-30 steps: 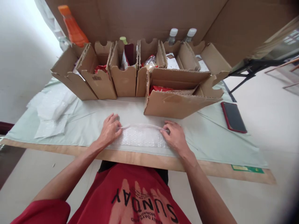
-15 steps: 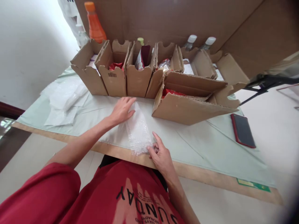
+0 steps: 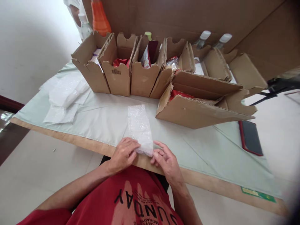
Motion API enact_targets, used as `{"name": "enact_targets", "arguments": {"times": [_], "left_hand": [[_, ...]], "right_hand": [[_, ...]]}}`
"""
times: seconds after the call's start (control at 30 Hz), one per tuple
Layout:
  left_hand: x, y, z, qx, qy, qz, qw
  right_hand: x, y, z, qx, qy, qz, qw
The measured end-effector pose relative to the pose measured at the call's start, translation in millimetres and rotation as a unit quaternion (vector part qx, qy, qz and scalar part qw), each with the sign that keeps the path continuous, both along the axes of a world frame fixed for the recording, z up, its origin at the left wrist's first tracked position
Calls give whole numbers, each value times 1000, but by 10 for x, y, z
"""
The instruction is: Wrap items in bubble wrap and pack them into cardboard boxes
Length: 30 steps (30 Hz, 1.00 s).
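A clear bubble wrap bag [image 3: 140, 125] lies flat on the pale green cloth, its short near end at the table edge. My left hand [image 3: 124, 154] is at the near left corner of the bag, fingers closed on it with the thumb tucked below. At the near right corner, my right hand [image 3: 166, 158] pinches the bag's edge between thumb and curled fingers, while its index finger stretches along the side. The exact contact of the fingertips is partly hidden.
Several cardboard bins [image 3: 119, 79] stand in a row behind, holding packets. A wider cardboard box [image 3: 201, 112] sits in front at right. More bubble wrap bags [image 3: 64, 97] are piled at left; a phone [image 3: 251, 137] lies at right. An orange bottle [image 3: 100, 18] stands behind.
My left hand has moved from the far end of the bubble wrap bag to its near left corner. The right hand stays at the near right corner. The view has shifted slightly.
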State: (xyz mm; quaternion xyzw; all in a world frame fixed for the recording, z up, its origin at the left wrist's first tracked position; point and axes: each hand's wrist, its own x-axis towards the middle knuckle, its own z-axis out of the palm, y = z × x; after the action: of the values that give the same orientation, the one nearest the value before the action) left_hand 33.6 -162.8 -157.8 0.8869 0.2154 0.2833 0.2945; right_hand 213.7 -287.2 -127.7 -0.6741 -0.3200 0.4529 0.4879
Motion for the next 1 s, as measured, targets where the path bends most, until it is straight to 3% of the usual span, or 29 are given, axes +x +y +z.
{"name": "enact_targets", "arguments": {"times": [0.1,0.17,0.37,0.47,0.67,0.87,1.0], "left_hand": [[45,103,74,-100,37,53,993],[75,156,137,-164,70,84,980],[136,205,195,-287,65,106,950],[137,211,184,-279,62,114,952],[117,235,160,-214,80,138,964],[124,241,123,-163,94,137,973],[131,253,117,-136,120,132,974]], "right_hand": [[36,62,-36,33,-158,-17,987],[85,132,-39,47,-229,8,972],[299,151,31,105,-239,125,957],[249,186,-5,83,-288,131,945],[75,385,-135,33,-221,1,975],[117,253,-11,71,-180,43,980],[61,258,-69,59,-274,43,959]]}}
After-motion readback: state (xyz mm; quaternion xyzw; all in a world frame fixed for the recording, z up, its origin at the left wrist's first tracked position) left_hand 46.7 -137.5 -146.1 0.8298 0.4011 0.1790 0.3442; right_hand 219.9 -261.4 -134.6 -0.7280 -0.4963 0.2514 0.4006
